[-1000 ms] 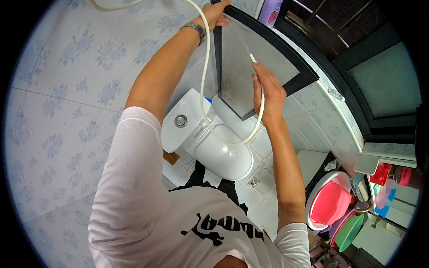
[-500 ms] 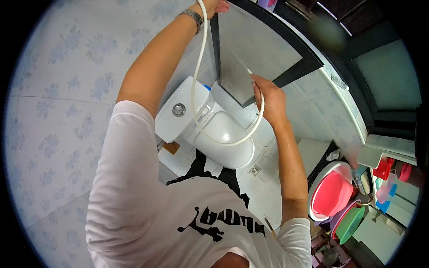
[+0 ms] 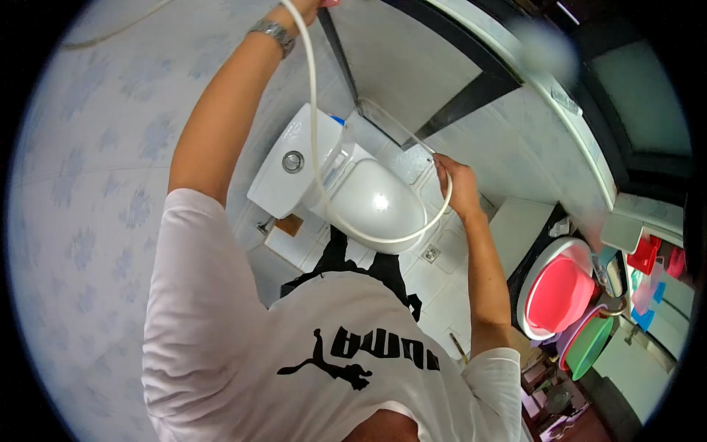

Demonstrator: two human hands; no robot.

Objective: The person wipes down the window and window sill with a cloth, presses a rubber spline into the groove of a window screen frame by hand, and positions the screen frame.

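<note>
My right hand (image 3: 458, 184) is closed around a white hose (image 3: 314, 125) close to its end. A thin pale streak, apparently water, runs from that end toward the dark-framed panel (image 3: 420, 55). The hose hangs in a loop in front of the toilet (image 3: 379, 199), whose lid is down, and rises to my left hand (image 3: 300, 10). That hand, below a wristwatch, is cut off by the top edge beside the panel's frame. The hose crosses over it, but its fingers are mostly out of view. Another stretch of hose shows at the upper left.
White floor tiles (image 3: 427, 283) with a drain (image 3: 431, 253) lie right of the toilet. Pink (image 3: 556, 295) and green (image 3: 591, 348) basins stand at the right. A patterned tiled wall (image 3: 96, 206) is on the left. A brown block (image 3: 289, 225) sits by the toilet tank.
My right hand has moved down and slightly right with the hose end. My left hand has shifted left, and more hose now shows at the upper left. The streak from the hose end appears longer.
</note>
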